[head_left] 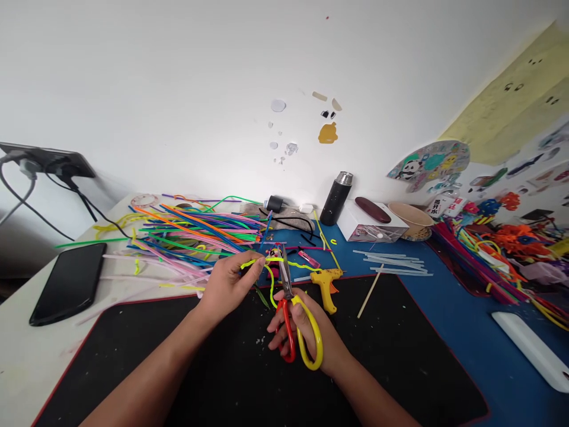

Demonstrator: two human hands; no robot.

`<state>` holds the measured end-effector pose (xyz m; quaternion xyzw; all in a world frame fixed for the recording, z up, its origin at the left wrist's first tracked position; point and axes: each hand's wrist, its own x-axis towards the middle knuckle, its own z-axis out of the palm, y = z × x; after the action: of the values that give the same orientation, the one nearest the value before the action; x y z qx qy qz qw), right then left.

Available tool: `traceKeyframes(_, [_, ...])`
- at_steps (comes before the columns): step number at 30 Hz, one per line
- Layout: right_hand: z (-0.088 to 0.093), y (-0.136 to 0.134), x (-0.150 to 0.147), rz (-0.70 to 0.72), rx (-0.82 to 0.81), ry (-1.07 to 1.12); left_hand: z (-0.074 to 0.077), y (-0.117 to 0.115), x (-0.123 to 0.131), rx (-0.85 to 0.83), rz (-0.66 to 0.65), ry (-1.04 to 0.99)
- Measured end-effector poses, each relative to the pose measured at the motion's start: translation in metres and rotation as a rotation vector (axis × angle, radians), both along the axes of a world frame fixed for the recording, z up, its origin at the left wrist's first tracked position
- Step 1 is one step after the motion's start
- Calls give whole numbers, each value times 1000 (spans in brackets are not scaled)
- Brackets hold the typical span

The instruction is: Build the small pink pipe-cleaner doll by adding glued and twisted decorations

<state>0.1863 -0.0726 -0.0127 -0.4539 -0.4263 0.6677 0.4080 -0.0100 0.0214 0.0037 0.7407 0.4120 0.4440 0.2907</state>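
Observation:
My left hand [229,283] pinches a bright yellow pipe cleaner [272,284] between thumb and fingers. One length of it runs right, across the scissor blades, and another hangs down in a curve. My right hand [311,323] grips a pair of scissors [306,332] with one red and one yellow handle, blades pointing up and away from me. The blades meet the pipe cleaner; whether they have cut into it I cannot tell. Just behind the blades lies a small dark and pink object, partly hidden. A yellow hot glue gun [328,287] rests to the right of the scissors.
A black mat [213,367] lies under my hands. Many coloured pipe cleaners [200,228] are heaped behind on the left, near a black phone [69,284]. Glue sticks [395,261], a wooden stick [370,292], a black flask [336,198] and a white box [368,228] stand or lie to the right.

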Motion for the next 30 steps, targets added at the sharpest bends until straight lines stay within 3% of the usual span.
traceKeyframes(14, [8,-4,-5,-124,18,-82,-3,1,1,32,-43,42])
traceKeyframes(24, [9,-7,-11,-122,-114,-26,-4,0,0,97,-22,81])
traceKeyframes(30, [13,-7,-4,-157,-64,-67,-1,-2,-2,31,83,53])
